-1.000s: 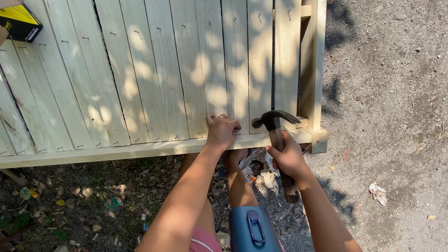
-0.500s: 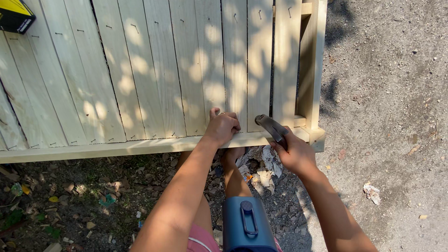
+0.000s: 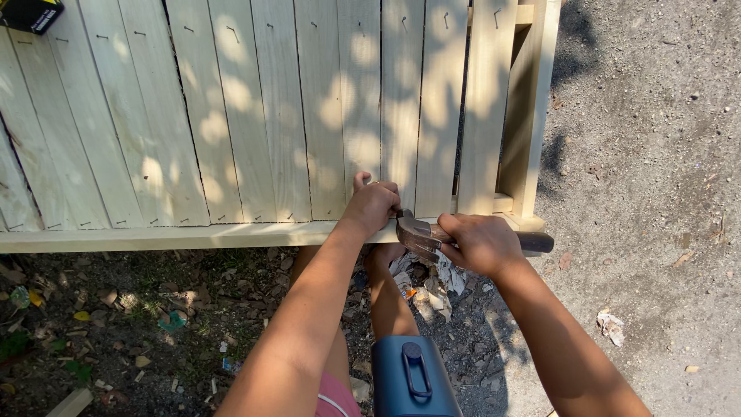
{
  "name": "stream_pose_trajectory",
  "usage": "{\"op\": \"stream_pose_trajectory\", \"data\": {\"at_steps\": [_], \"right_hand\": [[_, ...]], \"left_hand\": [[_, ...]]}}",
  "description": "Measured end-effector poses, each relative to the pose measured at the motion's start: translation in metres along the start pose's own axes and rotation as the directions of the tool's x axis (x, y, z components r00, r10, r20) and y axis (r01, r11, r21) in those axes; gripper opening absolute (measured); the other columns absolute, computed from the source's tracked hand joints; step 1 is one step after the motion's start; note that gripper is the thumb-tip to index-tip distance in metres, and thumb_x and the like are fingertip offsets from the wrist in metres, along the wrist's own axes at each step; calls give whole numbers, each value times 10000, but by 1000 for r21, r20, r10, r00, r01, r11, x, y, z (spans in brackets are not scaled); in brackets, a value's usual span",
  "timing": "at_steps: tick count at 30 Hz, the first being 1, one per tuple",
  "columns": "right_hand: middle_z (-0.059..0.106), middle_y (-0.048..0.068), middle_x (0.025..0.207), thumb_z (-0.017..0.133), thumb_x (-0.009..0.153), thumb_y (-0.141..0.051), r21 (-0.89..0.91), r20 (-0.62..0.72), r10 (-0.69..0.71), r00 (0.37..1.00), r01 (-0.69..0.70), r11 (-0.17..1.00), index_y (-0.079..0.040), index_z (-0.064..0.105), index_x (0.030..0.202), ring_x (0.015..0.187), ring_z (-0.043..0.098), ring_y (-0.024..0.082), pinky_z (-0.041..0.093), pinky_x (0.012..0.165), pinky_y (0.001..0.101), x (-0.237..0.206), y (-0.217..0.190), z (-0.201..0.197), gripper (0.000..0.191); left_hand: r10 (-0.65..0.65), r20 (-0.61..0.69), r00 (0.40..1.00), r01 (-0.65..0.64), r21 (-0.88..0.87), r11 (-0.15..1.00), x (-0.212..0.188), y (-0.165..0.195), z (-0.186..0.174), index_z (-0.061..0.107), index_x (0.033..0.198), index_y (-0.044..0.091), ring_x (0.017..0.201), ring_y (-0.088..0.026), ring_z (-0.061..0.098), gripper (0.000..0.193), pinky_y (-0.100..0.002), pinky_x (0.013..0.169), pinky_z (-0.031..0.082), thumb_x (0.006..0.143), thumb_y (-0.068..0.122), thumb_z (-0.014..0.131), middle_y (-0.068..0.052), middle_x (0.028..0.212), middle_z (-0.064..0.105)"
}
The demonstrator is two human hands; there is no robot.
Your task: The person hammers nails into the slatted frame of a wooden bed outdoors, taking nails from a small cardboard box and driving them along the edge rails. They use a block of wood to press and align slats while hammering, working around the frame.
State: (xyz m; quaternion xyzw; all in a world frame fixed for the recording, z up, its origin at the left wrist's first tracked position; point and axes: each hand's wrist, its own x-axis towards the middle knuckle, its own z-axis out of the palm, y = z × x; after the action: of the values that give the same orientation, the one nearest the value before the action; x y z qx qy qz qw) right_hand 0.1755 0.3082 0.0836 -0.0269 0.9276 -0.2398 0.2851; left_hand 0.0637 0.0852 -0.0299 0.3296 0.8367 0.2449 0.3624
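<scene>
Black-and-yellow box [image 3: 31,14] far up-left of both hands, on the wooden slat panel [image 3: 255,116]. Litter-strewn ground [image 3: 139,316] below-left of the left hand. Left hand [image 3: 372,207] fingers curled, pressing on panel's lower edge rail [image 3: 154,235]; whether it pinches anything, cannot tell. Hammer [image 3: 421,232] head just right of the left hand, touching the rail. Right hand [image 3: 480,243] clenched around hammer handle. Blue case [image 3: 413,378] below, between the forearms. Gravel [image 3: 656,193] right of the right hand.
</scene>
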Motion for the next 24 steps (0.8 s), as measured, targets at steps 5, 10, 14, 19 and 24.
{"op": "stream_pose_trajectory", "data": {"at_steps": [5, 10, 14, 19, 24], "right_hand": [[703, 35, 833, 726, 771, -352, -8, -28, -56, 998, 56, 998, -193, 568, 1007, 807, 704, 297, 529, 624, 461, 1, 0, 0, 326], [708, 45, 843, 730, 831, -452, -26, -43, 42, 998, -43, 999, -186, 598, 1005, 819, 703, 294, 539, 662, 448, 1, 2, 3, 344], [723, 40, 812, 730, 811, -465, 19, -62, 79, 995, -77, 997, -204, 644, 981, 806, 711, 284, 548, 690, 436, -4, 17, -1, 323], [713, 40, 808, 726, 647, -328, -27, -92, -174, 980, 172, 985, -168, 655, 987, 753, 709, 288, 541, 618, 444, 5, 26, -4, 382], [668, 34, 746, 753, 727, -409, -140, -226, -262, 938, 235, 962, -160, 651, 988, 707, 696, 257, 545, 605, 411, 29, 15, -7, 376]], "left_hand": [[-6, 6, 1000, 6, -16, 1000, 0, -3, 2, 768, 771, 148, 987, -167, 675, 135, -519, 1147, 202, 759, 16, 750, 24, 863, 689], [-18, -11, 1000, 17, -28, 999, 1, -9, 9, 778, 815, 152, 992, -178, 681, 157, -508, 1179, 223, 769, 5, 746, 18, 885, 692], [54, -181, 982, -27, 149, 988, -5, -12, -2, 748, 1119, 224, 1246, -194, 580, 330, -514, 1173, 291, 841, 60, 679, 81, 1277, 647], [-12, -61, 998, 44, 546, 837, -12, -7, -29, 539, 1440, 358, 1469, -172, 347, 607, -669, 1161, 146, 897, 85, 529, 210, 1596, 359], [-91, 41, 995, 52, 560, 827, -8, 3, -46, 482, 1477, 392, 1493, -157, 313, 563, -661, 1220, 58, 977, 135, 457, 223, 1627, 287]]}}
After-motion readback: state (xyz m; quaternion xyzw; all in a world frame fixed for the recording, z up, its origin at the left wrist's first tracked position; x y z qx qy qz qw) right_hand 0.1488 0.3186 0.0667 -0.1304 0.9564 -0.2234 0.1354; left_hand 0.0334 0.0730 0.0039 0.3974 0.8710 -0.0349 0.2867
